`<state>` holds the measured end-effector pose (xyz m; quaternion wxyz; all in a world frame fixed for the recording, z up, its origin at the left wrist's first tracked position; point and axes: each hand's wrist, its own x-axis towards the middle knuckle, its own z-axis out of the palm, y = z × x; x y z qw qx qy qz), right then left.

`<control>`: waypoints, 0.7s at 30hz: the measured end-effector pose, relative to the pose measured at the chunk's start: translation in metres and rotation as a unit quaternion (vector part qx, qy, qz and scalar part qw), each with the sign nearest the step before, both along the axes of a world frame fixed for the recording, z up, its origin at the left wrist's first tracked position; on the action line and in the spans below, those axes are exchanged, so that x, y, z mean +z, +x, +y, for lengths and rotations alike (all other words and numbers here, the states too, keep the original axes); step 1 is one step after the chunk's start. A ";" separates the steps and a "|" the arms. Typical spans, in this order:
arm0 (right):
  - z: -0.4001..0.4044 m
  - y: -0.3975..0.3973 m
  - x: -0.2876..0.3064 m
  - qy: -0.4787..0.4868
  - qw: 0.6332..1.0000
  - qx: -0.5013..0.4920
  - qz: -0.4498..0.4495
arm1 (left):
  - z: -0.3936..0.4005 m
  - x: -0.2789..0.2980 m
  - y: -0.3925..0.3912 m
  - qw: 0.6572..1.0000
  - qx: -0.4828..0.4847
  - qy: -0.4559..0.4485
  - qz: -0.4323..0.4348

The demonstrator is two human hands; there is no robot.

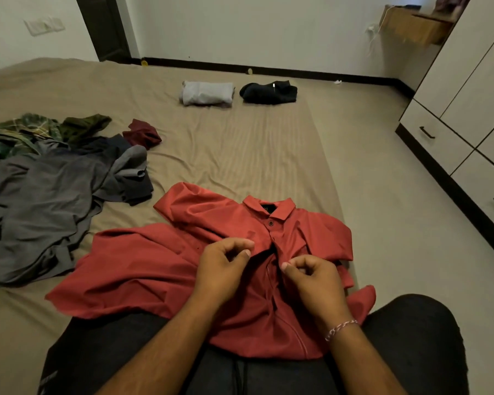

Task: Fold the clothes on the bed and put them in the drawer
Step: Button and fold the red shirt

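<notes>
A red collared shirt lies front up on the tan bed, collar away from me and hem over my lap. The placket gapes below the fastened top button. My left hand has curled fingers that pinch the left edge of that opening. My right hand, with a bracelet on its wrist, pinches the right edge. A folded grey garment and a folded black garment sit side by side near the bed's far end. White drawers with dark handles stand closed on the right.
A heap of unfolded clothes, grey, dark blue, green plaid and maroon, covers the bed's left side. A strip of floor runs between the bed and the drawer unit. A dark door is at the far wall.
</notes>
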<state>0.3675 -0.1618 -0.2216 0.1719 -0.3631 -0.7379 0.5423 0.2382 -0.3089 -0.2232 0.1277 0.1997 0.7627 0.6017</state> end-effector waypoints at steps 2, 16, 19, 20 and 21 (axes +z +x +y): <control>-0.002 -0.001 0.001 -0.089 0.995 -0.006 0.040 | 0.001 0.000 -0.001 0.998 0.013 0.031 -0.049; -0.024 -0.015 0.003 -0.215 0.966 0.031 0.142 | 0.003 0.006 0.009 0.986 -0.030 0.104 -0.125; -0.025 -0.016 0.002 -0.196 0.968 0.011 0.154 | 0.005 0.004 0.007 0.989 -0.037 0.097 -0.108; -0.026 -0.017 0.002 -0.189 0.969 0.004 0.157 | 0.005 0.003 0.007 0.989 -0.037 0.094 -0.104; -0.027 -0.018 0.001 -0.179 0.971 -0.002 0.160 | 0.005 0.003 0.007 0.990 -0.037 0.091 -0.099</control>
